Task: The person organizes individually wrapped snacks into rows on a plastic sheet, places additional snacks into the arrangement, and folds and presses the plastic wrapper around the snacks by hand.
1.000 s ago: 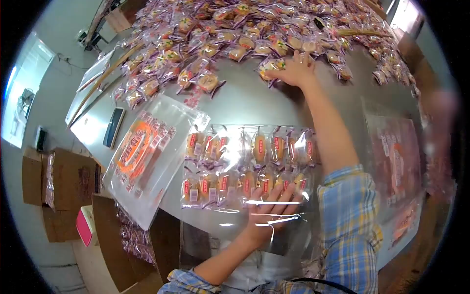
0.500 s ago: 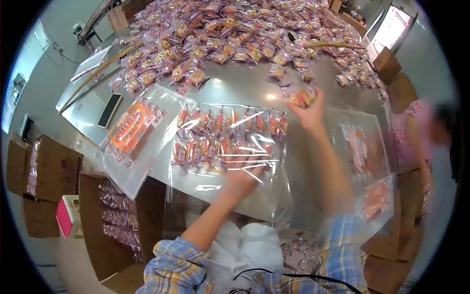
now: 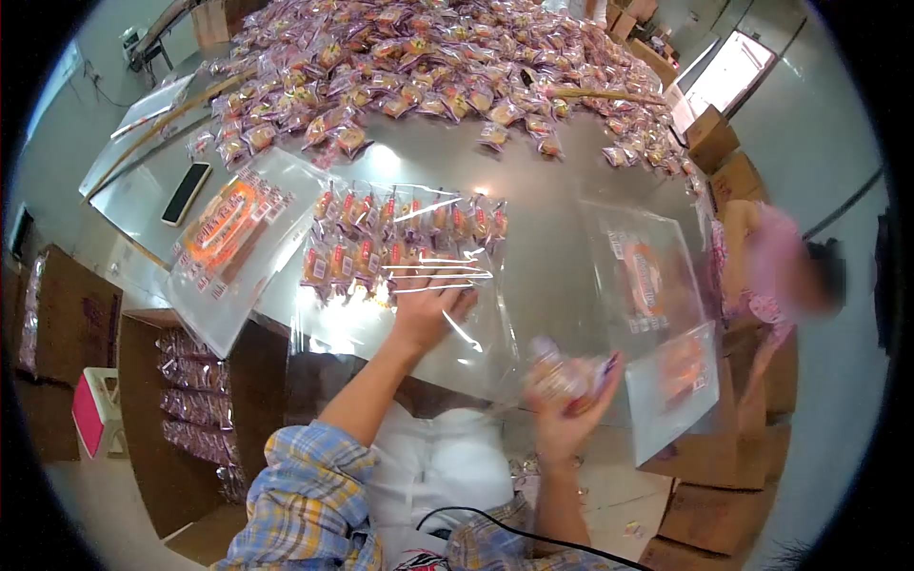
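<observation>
In front of me lies a large clear plastic bag [image 3: 419, 333] with two rows of individually wrapped snack packets [image 3: 354, 262] in it. My left hand [image 3: 428, 309] reaches under the bag's film, its fingers stretched out against the lower row; glare partly hides the fingertips. To the right, beyond the table's near edge, my right hand [image 3: 564, 428] is closed round a wrapped snack packet [image 3: 562, 381] with purple edges. Blur hides whether it holds more than one.
A big heap of wrapped packets [image 3: 409, 67] covers the far table. Printed bags lie left [image 3: 224, 228] and right [image 3: 647, 276], near a phone [image 3: 186, 193]. An open carton [image 3: 257, 381] with packets stands at lower left. Another person [image 3: 766, 257] is at right.
My right hand has come from the far side of the table down towards my body, bringing the packet. My left hand stays in the bag. The view has shifted somewhat.
</observation>
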The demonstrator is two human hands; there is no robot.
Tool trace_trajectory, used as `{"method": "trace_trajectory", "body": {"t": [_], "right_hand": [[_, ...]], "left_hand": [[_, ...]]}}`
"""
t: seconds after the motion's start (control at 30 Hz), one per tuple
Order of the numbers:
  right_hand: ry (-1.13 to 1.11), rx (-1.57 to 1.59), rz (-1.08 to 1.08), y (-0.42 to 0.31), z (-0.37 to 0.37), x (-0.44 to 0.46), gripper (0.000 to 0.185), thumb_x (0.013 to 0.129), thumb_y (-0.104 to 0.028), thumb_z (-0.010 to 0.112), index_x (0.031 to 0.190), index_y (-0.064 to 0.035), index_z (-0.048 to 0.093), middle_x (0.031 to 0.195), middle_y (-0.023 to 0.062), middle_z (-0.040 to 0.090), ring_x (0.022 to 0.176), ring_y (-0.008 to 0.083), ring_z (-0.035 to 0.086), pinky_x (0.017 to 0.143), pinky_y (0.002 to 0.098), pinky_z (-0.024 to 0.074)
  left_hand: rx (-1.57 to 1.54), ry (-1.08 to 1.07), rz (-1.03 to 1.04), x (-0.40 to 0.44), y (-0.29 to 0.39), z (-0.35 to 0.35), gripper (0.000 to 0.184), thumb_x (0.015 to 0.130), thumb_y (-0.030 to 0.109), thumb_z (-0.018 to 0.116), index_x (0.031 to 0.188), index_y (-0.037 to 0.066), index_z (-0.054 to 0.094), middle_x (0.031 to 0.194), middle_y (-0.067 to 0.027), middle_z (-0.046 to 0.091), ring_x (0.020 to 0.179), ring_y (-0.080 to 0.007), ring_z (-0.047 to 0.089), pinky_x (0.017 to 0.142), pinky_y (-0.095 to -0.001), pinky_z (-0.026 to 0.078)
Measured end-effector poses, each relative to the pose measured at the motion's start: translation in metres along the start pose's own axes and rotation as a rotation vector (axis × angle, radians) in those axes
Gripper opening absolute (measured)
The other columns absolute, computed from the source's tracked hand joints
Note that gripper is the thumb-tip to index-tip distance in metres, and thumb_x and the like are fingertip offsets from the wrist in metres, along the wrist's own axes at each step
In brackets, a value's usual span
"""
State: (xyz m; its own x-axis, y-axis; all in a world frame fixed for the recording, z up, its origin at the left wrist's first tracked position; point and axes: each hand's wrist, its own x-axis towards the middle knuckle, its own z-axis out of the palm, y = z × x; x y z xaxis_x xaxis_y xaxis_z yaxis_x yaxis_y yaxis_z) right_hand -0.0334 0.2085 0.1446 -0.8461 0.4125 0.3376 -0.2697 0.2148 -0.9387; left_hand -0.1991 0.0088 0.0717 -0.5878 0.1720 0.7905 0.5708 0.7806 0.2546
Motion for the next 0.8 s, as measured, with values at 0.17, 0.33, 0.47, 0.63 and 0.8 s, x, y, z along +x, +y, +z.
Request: {"method": "trace_trajectory", "body": {"t": [0.17,0.33,0.47,0.63,0.8], "right_hand": [[-0.134,-0.075,-0.106,0.043,0.065,-0.086,0.126,0.076,-0.004,0.092,0.165,-0.0032,0.004,0.146,0.0149,0.042,0.131,0.0278,0.048,0.115,0.0407,0.0397],[0.155,-0.259,-0.086,0.088,0.102,-0.079,0.119,0.077,-0.005,0.092,0.164,-0.0001,0.011,0.159,0.0207,0.031,0.144,0.0341,0.040,0.119,0.0455,0.0357],[0.195,-0.559,-0.344,0.087,0.103,-0.035,0.110,0.075,-0.004,0.089,0.161,0.0023,0.020,0.153,0.0285,0.038,0.137,0.0439,0.045,0.114,0.0519,0.0390],[0.075,-0.792,-0.481,0.081,0.110,-0.002,0.108,0.076,-0.010,0.087,0.161,0.0006,0.021,0.145,0.0290,0.044,0.128,0.0471,0.047,0.111,0.0556,0.0377],[-0.202,-0.658,-0.391,0.061,0.104,-0.032,0.106,0.079,-0.004,0.079,0.162,0.0013,0.013,0.142,0.0284,0.040,0.126,0.0449,0.046,0.113,0.0538,0.0360]], "left_hand": [[-0.039,-0.043,-0.052,-0.007,0.000,0.001,0.031,0.077,0.030,0.088,0.103,0.017,0.079,0.120,0.0026,0.073,0.118,-0.0230,0.063,0.109,-0.0495,0.036],[-0.070,-0.037,-0.041,-0.011,-0.009,0.001,0.031,0.086,0.030,0.079,0.115,0.017,0.077,0.122,0.0000,0.074,0.120,-0.0265,0.064,0.114,-0.0534,0.035],[-0.087,-0.046,-0.021,-0.003,-0.001,-0.005,0.035,0.088,0.029,0.077,0.121,0.018,0.075,0.119,-0.0012,0.074,0.118,-0.0247,0.065,0.112,-0.0519,0.036],[-0.024,-0.049,0.029,-0.007,-0.009,0.002,0.045,0.082,0.030,0.077,0.125,0.018,0.073,0.116,0.0003,0.074,0.114,-0.0223,0.065,0.114,-0.0514,0.034],[0.011,0.054,0.080,-0.014,-0.017,0.017,0.029,0.078,0.029,0.080,0.104,0.016,0.077,0.115,0.0017,0.075,0.115,-0.0220,0.065,0.107,-0.0501,0.038]]}}
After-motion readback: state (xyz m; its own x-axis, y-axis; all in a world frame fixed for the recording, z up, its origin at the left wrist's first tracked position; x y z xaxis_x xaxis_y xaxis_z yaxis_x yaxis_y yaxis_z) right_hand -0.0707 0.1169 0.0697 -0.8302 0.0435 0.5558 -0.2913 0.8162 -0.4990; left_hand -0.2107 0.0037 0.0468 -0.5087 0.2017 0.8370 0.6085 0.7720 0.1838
